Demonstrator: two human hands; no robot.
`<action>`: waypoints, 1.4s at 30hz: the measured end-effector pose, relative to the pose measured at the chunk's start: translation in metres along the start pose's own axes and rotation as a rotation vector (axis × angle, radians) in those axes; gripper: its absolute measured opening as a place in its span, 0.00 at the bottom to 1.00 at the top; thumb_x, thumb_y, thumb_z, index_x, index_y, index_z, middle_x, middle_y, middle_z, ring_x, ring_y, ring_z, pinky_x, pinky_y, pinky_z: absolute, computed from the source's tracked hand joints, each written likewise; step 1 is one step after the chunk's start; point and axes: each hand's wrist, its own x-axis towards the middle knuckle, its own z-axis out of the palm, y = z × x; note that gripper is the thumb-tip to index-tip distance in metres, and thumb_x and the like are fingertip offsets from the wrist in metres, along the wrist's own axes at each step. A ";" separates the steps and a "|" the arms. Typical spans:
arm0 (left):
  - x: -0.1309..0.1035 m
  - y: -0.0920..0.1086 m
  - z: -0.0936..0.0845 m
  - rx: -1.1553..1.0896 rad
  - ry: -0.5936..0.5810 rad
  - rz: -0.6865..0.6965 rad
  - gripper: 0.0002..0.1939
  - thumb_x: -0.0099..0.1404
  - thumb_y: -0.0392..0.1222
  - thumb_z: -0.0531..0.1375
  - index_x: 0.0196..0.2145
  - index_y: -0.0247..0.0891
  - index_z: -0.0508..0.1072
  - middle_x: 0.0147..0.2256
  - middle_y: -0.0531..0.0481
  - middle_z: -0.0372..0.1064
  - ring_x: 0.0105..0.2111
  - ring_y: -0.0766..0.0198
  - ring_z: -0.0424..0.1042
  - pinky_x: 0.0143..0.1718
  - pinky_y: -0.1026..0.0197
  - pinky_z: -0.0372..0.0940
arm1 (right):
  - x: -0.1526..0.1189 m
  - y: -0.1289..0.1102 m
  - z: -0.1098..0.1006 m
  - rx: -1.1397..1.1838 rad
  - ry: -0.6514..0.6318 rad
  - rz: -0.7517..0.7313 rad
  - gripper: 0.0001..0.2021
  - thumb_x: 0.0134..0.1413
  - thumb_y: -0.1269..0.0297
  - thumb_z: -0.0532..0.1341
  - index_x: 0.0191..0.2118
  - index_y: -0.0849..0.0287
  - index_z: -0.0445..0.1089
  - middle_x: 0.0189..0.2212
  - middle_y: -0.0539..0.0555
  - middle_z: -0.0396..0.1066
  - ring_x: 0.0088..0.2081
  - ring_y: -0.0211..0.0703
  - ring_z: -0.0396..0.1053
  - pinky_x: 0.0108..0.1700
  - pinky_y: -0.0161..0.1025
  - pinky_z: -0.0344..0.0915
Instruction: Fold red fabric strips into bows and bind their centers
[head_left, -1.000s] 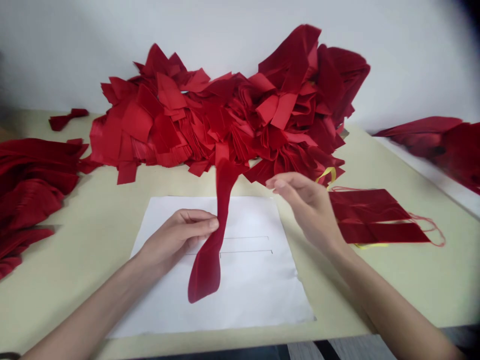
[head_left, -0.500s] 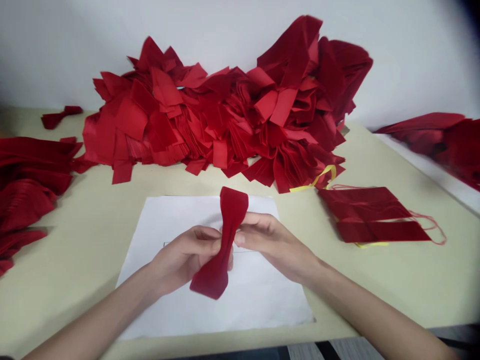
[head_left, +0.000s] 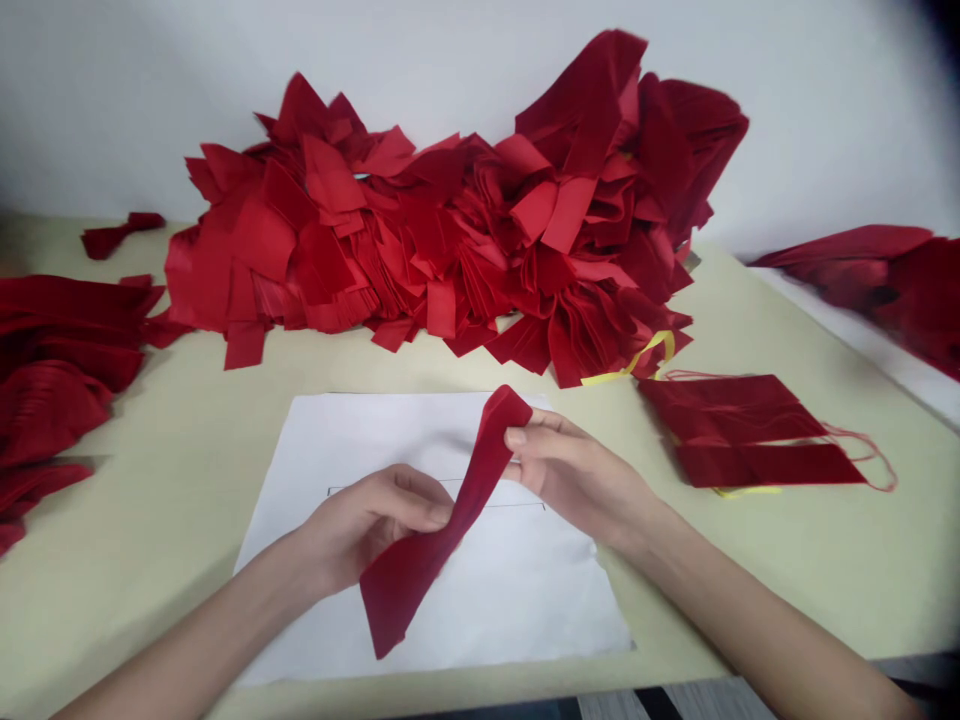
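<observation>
A dark red velvety fabric piece [head_left: 439, 540] is held slantwise above a white paper sheet [head_left: 307, 630] with thin black lines drawn on it. My left hand [head_left: 375, 515] pinches the piece near its middle, thumb on top. The upper right end sits between the thumb and fingers of my right hand [head_left: 574, 465]. The piece's lower end is wide and hangs toward the near side; its upper end looks folded over. Some fingertips of my left hand are hidden behind the fabric.
A large heap of red fabric pieces [head_left: 420, 240] stands along the wall. More red fabric [head_left: 60, 370] lies at the left, with a small bow-shaped piece [head_left: 112, 238] behind. Right are flat red pieces with red string [head_left: 757, 430], a yellow ribbon [head_left: 637, 360] and another red pile [head_left: 892, 280].
The fabric piece has tilted and looks more stretched out. My right hand has moved up and right and now grips its upper end; the lower end has swung left and nearer.
</observation>
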 end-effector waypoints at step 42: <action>0.002 0.016 0.005 0.019 0.542 0.610 0.10 0.62 0.46 0.59 0.32 0.36 0.73 0.32 0.51 0.67 0.34 0.67 0.66 0.36 0.66 0.63 | -0.004 0.005 -0.001 -0.773 0.140 -0.088 0.08 0.58 0.60 0.54 0.38 0.59 0.63 0.22 0.48 0.68 0.21 0.33 0.68 0.24 0.32 0.67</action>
